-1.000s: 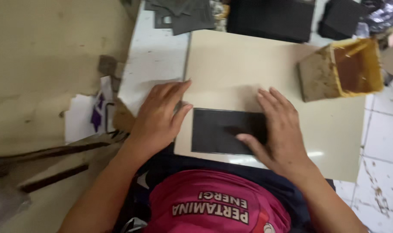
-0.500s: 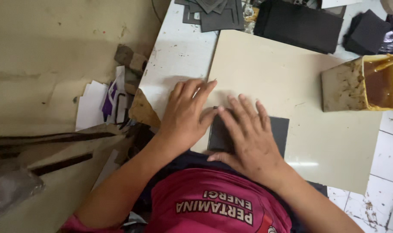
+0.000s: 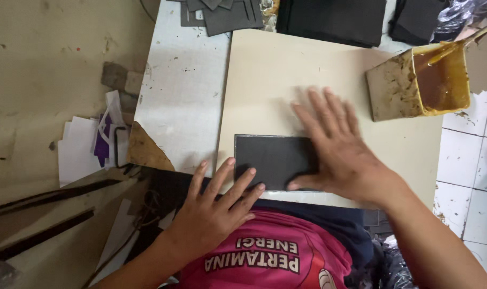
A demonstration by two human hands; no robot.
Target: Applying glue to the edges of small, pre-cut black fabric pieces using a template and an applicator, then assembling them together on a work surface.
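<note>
One dark rectangular sheet lies flat at the near edge of one cream board, and two bare hands are on it. The right hand lies palm-down with fingers spread wide, covering the sheet's right end and hiding that short edge. The left hand has its fingers extended and slightly fanned, the tips touching the sheet's lower left corner and the board's near rim. One yellow glue tub, smeared brown, sits on the board's far right corner with a stick standing in it. Two stacks of black sheets at the top and a pile of grey cut pieces are cut off by the frame. Bare board stretches left of and beyond the sheet, and the white tabletop lies open to the left.
</note>
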